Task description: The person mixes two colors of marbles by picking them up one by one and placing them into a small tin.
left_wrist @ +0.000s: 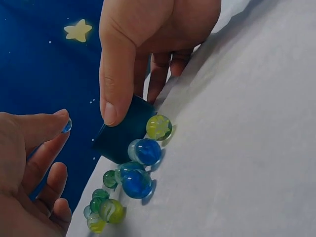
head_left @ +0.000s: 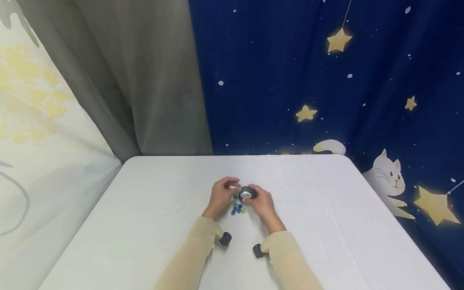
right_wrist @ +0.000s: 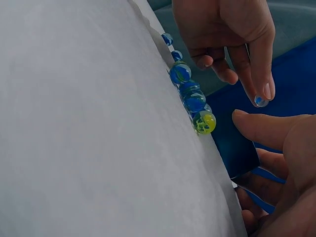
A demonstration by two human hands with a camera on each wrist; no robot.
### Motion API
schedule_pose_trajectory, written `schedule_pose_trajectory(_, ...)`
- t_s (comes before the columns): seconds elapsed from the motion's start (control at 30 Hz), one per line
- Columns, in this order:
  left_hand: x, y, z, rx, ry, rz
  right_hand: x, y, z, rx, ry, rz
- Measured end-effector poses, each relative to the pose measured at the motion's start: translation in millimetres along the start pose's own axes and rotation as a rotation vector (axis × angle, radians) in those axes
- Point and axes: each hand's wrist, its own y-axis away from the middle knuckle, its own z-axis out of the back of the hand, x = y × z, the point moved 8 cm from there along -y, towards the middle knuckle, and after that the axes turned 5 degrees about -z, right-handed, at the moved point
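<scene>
My left hand [head_left: 220,198] pinches a clear blue marble [left_wrist: 67,126] between thumb and fingertip, raised off the table beside a small round metal cup [head_left: 246,193]. The cup is silvery inside and dark on its outer wall. My right hand [head_left: 264,203] grips this cup, thumb on the near side and fingers around the far side. Blue, green and yellow glass marbles [left_wrist: 137,183] lie loose on the cloth in front of the cup. One yellow marble [right_wrist: 204,122] is close to the cup's wall. The cup's inside is hidden in both wrist views.
A white cloth covers the table [head_left: 145,225]. Black wrist devices [head_left: 225,239] sit at both cuffs. Behind the far edge hang a grey curtain [head_left: 163,80] and a dark blue curtain [head_left: 268,80] with stars and a cat.
</scene>
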Motion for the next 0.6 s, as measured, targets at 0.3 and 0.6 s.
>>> schedule_pose_trajectory(0.3, -3.5, -0.1, -5.8, 0.006, -0.01, -0.023, -1.0, -0.4, -0.5, -0.003, 0.014, -0.002)
schedule_pose_trajectory(0.6, -5.4, -1.0, -12.0, 0.011, -0.036, -0.004, -0.7, -0.3, 1.0, -0.009, 0.019, 0.013)
